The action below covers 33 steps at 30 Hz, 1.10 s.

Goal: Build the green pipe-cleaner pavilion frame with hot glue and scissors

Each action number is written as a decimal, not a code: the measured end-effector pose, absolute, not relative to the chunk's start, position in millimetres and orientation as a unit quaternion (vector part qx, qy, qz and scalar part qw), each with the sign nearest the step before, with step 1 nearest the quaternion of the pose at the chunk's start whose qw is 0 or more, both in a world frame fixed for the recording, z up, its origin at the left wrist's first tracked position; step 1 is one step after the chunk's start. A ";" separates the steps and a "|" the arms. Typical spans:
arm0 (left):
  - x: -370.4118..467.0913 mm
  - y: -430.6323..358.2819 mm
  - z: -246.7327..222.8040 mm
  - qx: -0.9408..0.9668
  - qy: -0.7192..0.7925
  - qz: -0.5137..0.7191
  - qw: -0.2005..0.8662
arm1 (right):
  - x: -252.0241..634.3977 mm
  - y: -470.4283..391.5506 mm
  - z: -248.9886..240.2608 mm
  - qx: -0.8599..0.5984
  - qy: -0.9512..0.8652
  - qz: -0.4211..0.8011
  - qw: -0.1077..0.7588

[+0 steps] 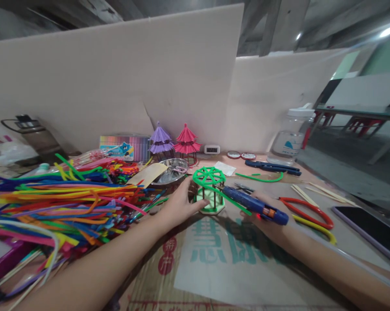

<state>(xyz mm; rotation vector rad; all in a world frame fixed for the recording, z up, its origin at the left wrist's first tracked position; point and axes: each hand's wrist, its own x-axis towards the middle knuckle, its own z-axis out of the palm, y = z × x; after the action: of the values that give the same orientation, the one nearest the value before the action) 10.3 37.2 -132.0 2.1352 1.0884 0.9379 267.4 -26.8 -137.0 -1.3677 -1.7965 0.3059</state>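
Observation:
My left hand grips the side of a small green pavilion frame, which has a spoked ring on top, thin brown posts and a light green base. In my right hand is a blue hot glue gun, its nozzle pointing left at the frame's upper edge. A loose end of green pipe cleaner slants from the ring down to the right, passing in front of the gun. Behind the frame stand a purple pagoda model and a pink pagoda model.
A big heap of coloured pipe cleaners covers the left side. A metal bowl sits behind my left hand. On the right are red-handled pliers, a phone, wooden sticks, a blue stapler and a water bottle.

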 end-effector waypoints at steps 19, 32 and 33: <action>9.5 38.6 -133.2 0.800 0.405 0.352 0.269 | 268.1 -26.0 -140.4 -0.550 -0.695 0.177 0.429; 10.3 39.1 -136.8 0.799 0.386 0.353 0.297 | 287.1 11.9 -85.2 -0.554 -0.660 0.226 0.455; 10.4 38.7 -137.0 0.802 0.384 0.352 0.293 | 289.7 21.5 -83.5 -0.559 -0.666 0.235 0.433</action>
<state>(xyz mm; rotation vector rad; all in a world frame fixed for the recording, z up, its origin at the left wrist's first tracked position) 10.4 38.7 -137.0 2.1366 1.0218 0.9379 289.7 21.5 -83.5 -1.3937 -1.6599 0.5845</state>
